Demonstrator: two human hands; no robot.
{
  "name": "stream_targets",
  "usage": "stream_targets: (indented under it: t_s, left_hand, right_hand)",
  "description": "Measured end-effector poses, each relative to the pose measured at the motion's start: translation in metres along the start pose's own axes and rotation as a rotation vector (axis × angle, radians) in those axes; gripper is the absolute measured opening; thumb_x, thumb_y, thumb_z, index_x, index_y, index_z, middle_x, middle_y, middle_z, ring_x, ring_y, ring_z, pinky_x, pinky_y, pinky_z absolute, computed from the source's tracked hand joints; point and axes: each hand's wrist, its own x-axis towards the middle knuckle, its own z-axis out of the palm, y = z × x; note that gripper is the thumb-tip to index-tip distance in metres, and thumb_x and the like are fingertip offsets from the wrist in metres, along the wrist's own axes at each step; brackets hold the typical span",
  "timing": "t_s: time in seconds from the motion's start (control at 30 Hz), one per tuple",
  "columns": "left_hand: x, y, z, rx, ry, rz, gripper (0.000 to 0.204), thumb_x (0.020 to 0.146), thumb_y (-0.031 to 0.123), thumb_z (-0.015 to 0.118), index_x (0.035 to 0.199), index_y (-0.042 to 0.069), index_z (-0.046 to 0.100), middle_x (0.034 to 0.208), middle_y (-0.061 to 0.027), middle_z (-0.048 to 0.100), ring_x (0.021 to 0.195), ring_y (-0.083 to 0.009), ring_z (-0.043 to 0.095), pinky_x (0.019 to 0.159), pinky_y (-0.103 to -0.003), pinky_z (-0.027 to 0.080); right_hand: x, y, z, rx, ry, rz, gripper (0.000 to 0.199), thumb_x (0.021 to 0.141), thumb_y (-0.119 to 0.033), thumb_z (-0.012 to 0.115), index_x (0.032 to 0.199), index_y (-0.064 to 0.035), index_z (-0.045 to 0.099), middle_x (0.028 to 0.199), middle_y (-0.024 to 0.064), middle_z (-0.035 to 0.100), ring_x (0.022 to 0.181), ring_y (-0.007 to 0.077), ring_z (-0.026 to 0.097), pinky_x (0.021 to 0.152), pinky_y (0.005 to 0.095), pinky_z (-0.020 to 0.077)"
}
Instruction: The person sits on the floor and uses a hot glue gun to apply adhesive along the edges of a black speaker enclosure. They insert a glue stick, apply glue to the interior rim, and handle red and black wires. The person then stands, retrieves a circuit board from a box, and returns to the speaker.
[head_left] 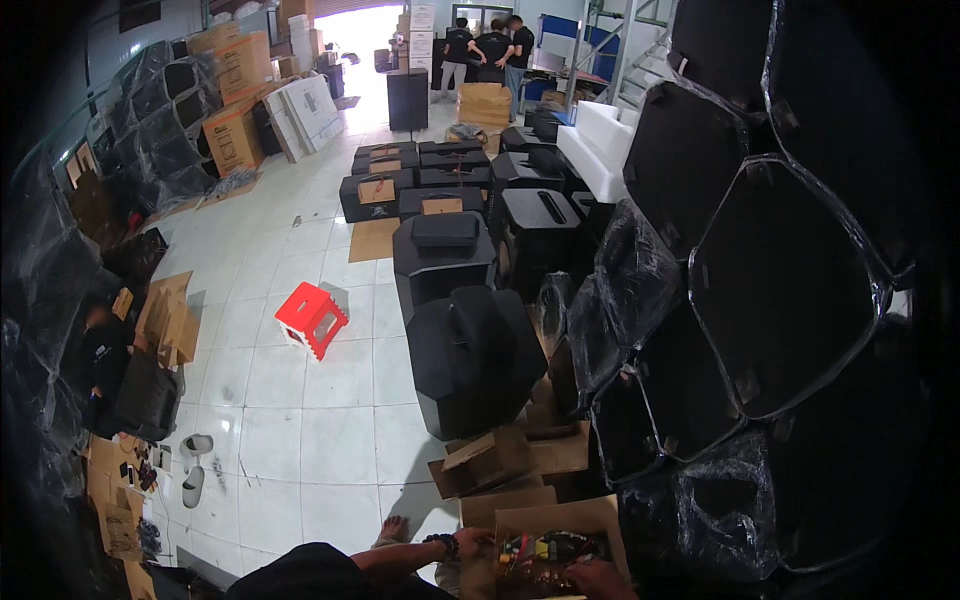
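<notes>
An open cardboard box (560, 512) stands at the lower right, close in front of me. Inside lie circuit boards (545, 548) with coppery coils and red, yellow and green parts. My left hand (472, 541), with a dark bead bracelet at the wrist, is closed on the box's left edge. Over the right part of the contents reaches my right hand (594, 574), fingers curled down among the parts. What those fingers hold, if anything, is too small to make out.
Black speaker cabinets (470, 350) stand in rows ahead. Film-wrapped black cabinets (790, 290) tower at right. A red stool (312, 315) stands on the tiled floor. At left a person (108, 350) sits by a black cabinet, near grey slippers (193, 485). Several people stand far back.
</notes>
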Motion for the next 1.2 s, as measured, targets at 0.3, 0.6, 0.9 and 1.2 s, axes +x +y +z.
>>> stream_targets:
  t_s: [0.3,0.6,0.9,1.2]
  left_hand:
    - [0.064,0.016,-0.055,-0.311,0.143,0.506,0.059,0.081,-0.006,0.052,0.138,0.008,0.058,0.132,-0.0104,0.064,0.123,-0.0217,0.058,0.108,-0.037,0.044]
    - [0.142,0.103,-0.156,-0.254,0.502,0.311,0.06,0.083,0.015,0.076,0.139,0.01,0.056,0.134,-0.0093,0.061,0.125,-0.0235,0.056,0.11,-0.039,0.042]
    - [-0.015,-0.134,-0.085,0.129,0.672,-0.154,0.056,0.075,0.036,0.081,0.122,0.008,0.068,0.13,-0.0189,0.06,0.128,-0.0341,0.051,0.11,-0.043,0.04]
    - [-0.342,-0.26,0.074,-0.486,0.748,-1.032,0.041,0.085,0.022,0.071,0.123,0.006,0.067,0.112,-0.0119,0.071,0.095,-0.0253,0.071,0.076,-0.039,0.062]
  right_hand:
    - [0.05,-0.178,-0.111,-0.146,0.614,0.222,0.013,0.088,-0.012,0.069,0.093,0.001,0.069,0.077,0.0163,0.062,0.069,0.0329,0.059,0.067,0.0402,0.047]
    - [0.037,-0.23,-0.146,-0.305,0.66,0.32,0.017,0.091,-0.013,0.067,0.095,0.0029,0.071,0.088,0.02,0.07,0.081,0.0327,0.066,0.077,0.039,0.0514]
    - [0.033,-0.149,-0.091,-0.179,0.254,0.418,0.01,0.086,-0.01,0.068,0.09,-0.0021,0.072,0.081,0.0182,0.068,0.074,0.0358,0.066,0.068,0.0457,0.0506]
    - [0.094,-0.139,0.033,-0.032,-0.03,0.016,0.01,0.087,-0.012,0.069,0.094,-0.0059,0.069,0.086,0.012,0.067,0.074,0.0305,0.067,0.066,0.0415,0.0542]
